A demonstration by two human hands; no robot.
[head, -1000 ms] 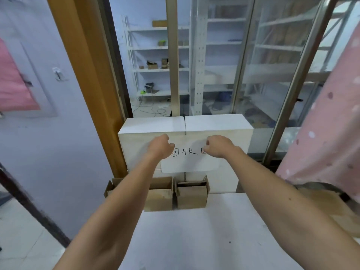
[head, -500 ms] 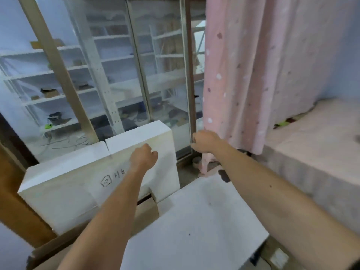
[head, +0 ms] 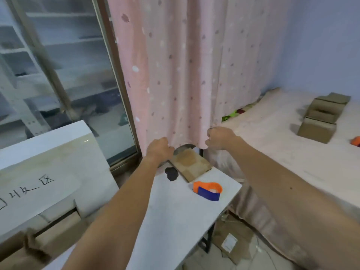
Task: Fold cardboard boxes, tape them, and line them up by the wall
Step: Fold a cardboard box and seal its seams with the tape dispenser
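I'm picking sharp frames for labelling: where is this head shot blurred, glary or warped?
Head view: the cardboard boxes at lower left are smeared by motion blur. The shelves behind the glass look soft, while the tape dispenser is fairly sharp. A small glare spot sits near the top edge of the white box. The wide lens makes the window frame lean and bend.

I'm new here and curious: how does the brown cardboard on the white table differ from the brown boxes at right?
The flat brown cardboard sheet lies unfolded on the white table; the brown cardboard boxes are folded into shape. The sheet lies by the left hand; the boxes sit far off. Both are brown cardboard.
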